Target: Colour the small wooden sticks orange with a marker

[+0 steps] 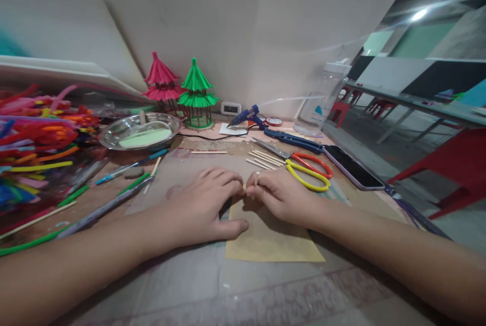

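Observation:
My left hand (207, 204) and my right hand (279, 195) meet fingertip to fingertip over the far edge of a tan paper sheet (271, 242) on the table. Both have their fingers curled and pinched on a small pale stick (251, 186) between them; most of it is hidden by the fingers. My left thumb lies flat on the sheet's left edge. Several loose wooden sticks (264, 159) lie just beyond my right hand, next to scissors (304, 166) with red and yellow handles.
A heap of coloured pipe cleaners (34, 138) fills the left. A metal dish (140, 131), pink (162, 83) and green (196, 93) paper pavilions, a blue glue gun (246, 116) and pliers (294, 140) stand behind. A phone (353, 166) lies right, near the table edge.

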Action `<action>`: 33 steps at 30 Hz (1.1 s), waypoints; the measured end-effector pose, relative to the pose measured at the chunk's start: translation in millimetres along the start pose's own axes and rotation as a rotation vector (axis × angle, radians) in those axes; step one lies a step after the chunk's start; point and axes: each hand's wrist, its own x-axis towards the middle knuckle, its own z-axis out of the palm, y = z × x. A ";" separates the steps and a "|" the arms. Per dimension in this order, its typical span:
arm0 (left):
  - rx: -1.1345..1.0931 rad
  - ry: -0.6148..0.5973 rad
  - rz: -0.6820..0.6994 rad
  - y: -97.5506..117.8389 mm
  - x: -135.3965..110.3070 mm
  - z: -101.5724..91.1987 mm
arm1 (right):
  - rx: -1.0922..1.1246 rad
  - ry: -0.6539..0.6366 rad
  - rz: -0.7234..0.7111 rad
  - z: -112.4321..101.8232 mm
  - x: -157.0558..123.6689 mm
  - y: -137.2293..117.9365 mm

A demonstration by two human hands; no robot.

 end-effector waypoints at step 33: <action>-0.130 0.325 0.198 5.3 -2.1 -3.3 | 1.172 0.108 0.296 3.3 5.8 0.3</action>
